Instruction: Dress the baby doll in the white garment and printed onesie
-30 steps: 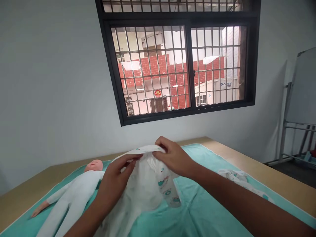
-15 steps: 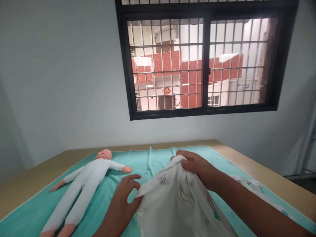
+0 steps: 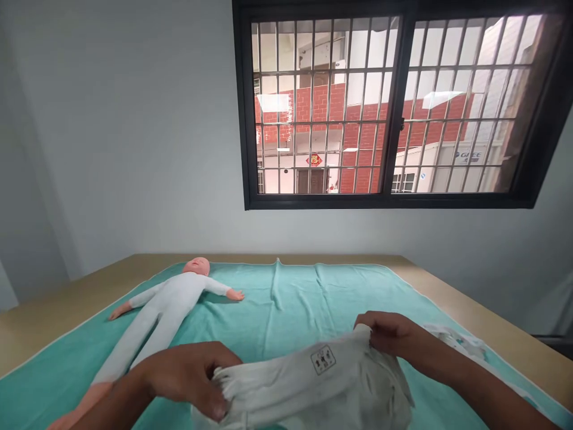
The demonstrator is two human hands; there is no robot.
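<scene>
A thin white garment point(image 3: 308, 382) with a small printed square mark is stretched between my two hands near the front of the table. My left hand point(image 3: 192, 376) grips its bunched left edge between thumb and fingers. At the upper right corner, my right hand point(image 3: 389, 334) pinches the fabric. The garment's lower part runs out of view, so its full shape is hidden. To the left, a baby doll point(image 3: 179, 298) in a white body suit lies face up, arms spread; my left forearm covers part of its legs.
A turquoise towel point(image 3: 286, 310) with a few wrinkles covers most of the wooden table point(image 3: 430, 275). Another white cloth with green print point(image 3: 461, 340) lies along the towel's right side, beyond my right forearm. A barred window point(image 3: 322, 119) is in the wall behind.
My left hand has closed on the garment's left edge. My right hand has moved right and lower, spreading the garment wider. The camera view has shifted slightly.
</scene>
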